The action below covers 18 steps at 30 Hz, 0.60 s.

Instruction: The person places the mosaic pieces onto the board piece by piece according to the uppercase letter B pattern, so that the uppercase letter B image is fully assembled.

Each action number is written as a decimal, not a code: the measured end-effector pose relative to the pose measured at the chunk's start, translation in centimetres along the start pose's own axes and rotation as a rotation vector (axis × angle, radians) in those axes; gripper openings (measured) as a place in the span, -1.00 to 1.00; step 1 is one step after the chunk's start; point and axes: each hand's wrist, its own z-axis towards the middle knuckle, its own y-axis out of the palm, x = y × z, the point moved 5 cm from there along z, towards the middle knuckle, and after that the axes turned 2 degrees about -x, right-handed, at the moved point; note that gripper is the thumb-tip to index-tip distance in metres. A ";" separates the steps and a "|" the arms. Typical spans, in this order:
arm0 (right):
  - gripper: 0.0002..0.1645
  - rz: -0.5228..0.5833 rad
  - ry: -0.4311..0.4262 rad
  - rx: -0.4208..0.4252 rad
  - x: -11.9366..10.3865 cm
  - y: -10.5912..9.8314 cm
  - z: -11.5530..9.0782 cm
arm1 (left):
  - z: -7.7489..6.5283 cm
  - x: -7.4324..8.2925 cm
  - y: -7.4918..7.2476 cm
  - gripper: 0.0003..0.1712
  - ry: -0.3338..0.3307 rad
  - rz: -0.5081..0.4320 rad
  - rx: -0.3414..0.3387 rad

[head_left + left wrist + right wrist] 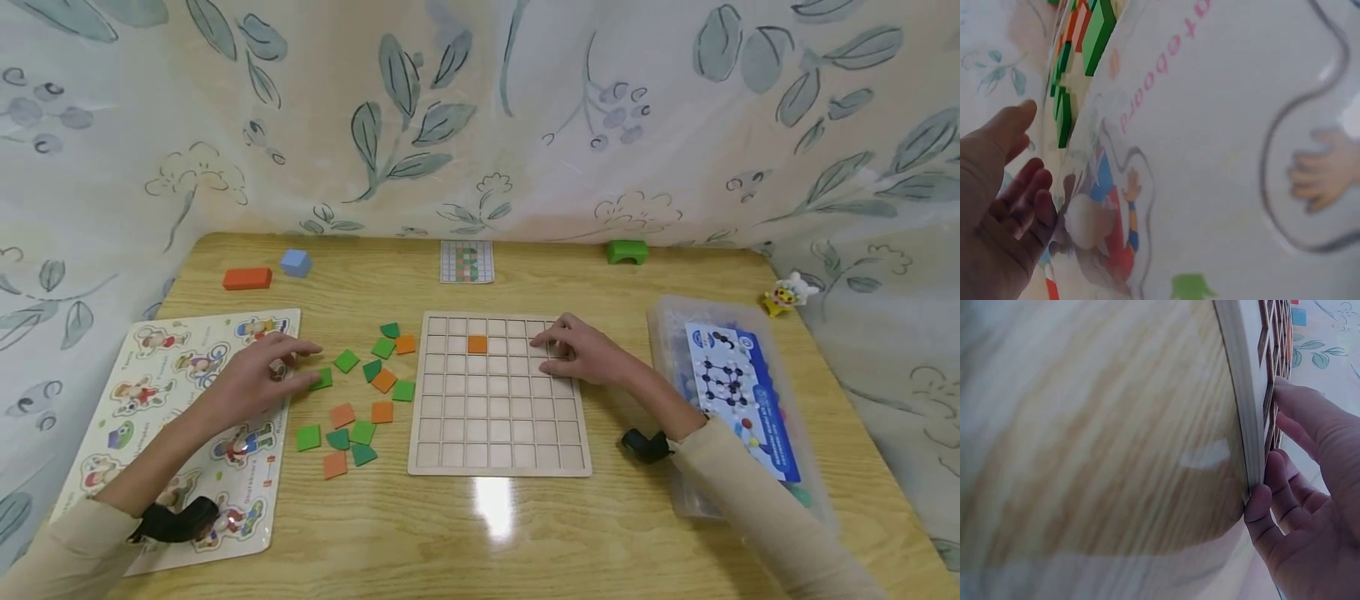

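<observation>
A wooden grid board (pixel 498 432) lies mid-table, with one orange square tile (pixel 477 344) in a cell near its top. My right hand (pixel 588 354) rests at the board's upper right. In the right wrist view, the fingers of the right hand (pixel 1310 519) touch the board's edge (pixel 1244 406) and face, loosely bent. My left hand (pixel 251 379) hovers by the picture puzzle board's right edge, thumb beside a green square tile (pixel 323 379). Nothing shows between the fingers of the left hand (pixel 997 206) in the left wrist view. Several green and orange tiles (pixel 382 412) lie between hand and grid.
The picture puzzle board (pixel 281 467) lies under the left forearm. A plastic box (pixel 667 333) with a molecule label stands right. At the back are a red block (pixel 247 279), a blue block (pixel 296 263), a pattern card (pixel 467 262), a green arch block (pixel 627 252) and a small figurine (pixel 787 293).
</observation>
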 end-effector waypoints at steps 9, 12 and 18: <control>-0.54 0.001 0.007 -0.005 0.0 0.2 0.0 | -0.6 -1.7 1.2 -0.49 -0.088 0.001 -0.104; -0.53 0.003 0.013 -0.005 0.1 0.1 0.0 | -0.6 -1.7 1.3 -0.49 -0.083 -0.008 -0.104; -0.53 0.009 0.009 -0.002 0.2 0.1 0.1 | -0.3 -1.6 1.2 -0.53 -0.082 -0.009 -0.105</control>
